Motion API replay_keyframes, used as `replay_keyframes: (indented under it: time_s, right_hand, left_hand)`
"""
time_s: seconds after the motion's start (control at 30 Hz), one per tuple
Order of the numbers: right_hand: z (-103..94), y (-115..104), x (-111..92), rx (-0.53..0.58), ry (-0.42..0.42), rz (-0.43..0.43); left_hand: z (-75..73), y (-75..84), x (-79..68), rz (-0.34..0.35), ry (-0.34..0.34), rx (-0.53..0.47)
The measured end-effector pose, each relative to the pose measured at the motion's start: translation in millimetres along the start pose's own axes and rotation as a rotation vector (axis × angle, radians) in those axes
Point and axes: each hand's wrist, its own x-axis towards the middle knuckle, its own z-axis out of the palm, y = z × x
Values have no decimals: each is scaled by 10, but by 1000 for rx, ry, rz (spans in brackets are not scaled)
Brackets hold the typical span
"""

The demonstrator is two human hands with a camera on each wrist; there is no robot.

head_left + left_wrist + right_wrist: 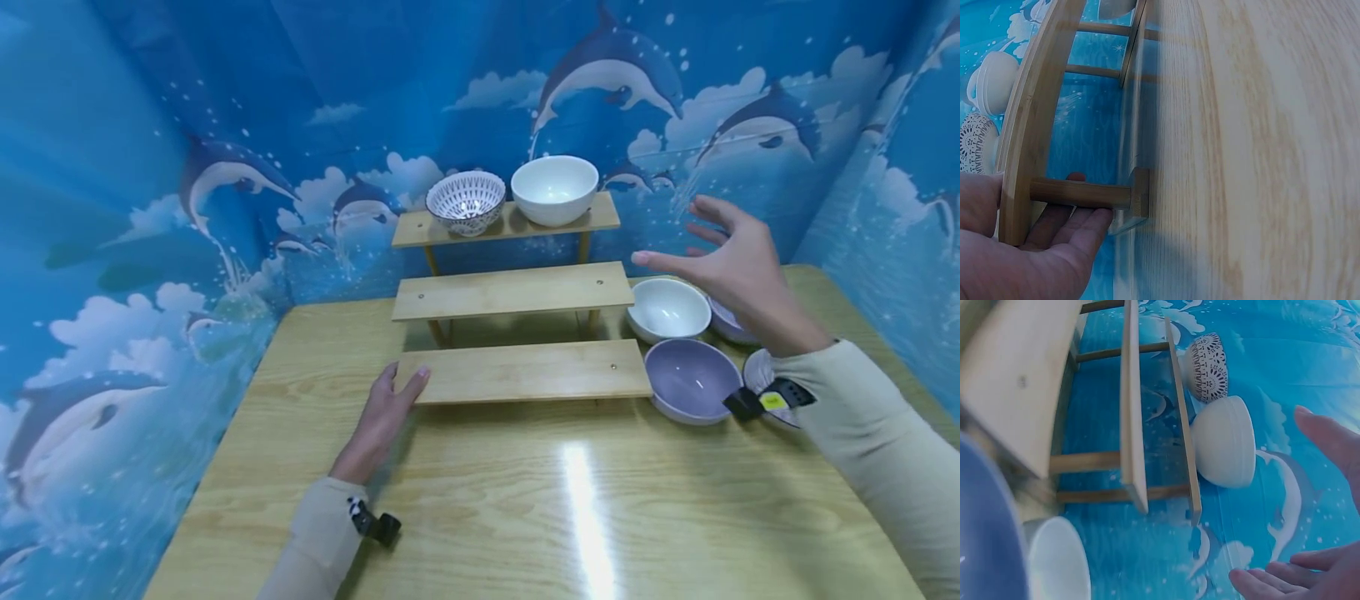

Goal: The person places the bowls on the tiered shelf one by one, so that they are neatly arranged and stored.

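A three-tier wooden shelf stand (517, 292) stands on the table. My left hand (386, 408) grips the left end of its lowest board; in the left wrist view the fingers (1066, 234) reach under the board beside a round crossbar (1082, 194). My right hand (731, 262) is raised in the air at the right, thumb and fingers spread apart, holding nothing. On the top board sit a black-and-white patterned bowl (467, 202) and, to its right, a white bowl (555, 190). Below the right hand, a second white bowl (667, 310) and a purple bowl (692, 382) stand beside the rack.
Another purple bowl (729, 323) and a patterned bowl (761, 371) are partly hidden behind the right forearm. Blue dolphin-print cloth (450, 75) hangs behind and at both sides of the wooden table (480, 500). The middle board (513, 292) bears no bowl.
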Motion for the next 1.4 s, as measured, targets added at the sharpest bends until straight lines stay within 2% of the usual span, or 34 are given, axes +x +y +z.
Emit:
replay_keyframes:
  time_s: [0.33,0.6,0.97,1.17,1.4]
  right_hand:
    - [-275,491,-516,-54,30,66]
    - [-387,923,-836,-83,123,40]
    - [-499,1474,-1150,-205,212,96]
    - [-571,1702,-1257,-188,182,181]
    - [-576,1868,-1293,-236,142,269]
  left_hand:
    - [-12,1,4,-13,-1,6]
    - [-20,3,13,-8,-7,14]
    - [-22,-9,-1,-7,-15,5]
    - [-11,-8,7,11,-14,3]
    - [-6,-6,0,-5,-1,12]
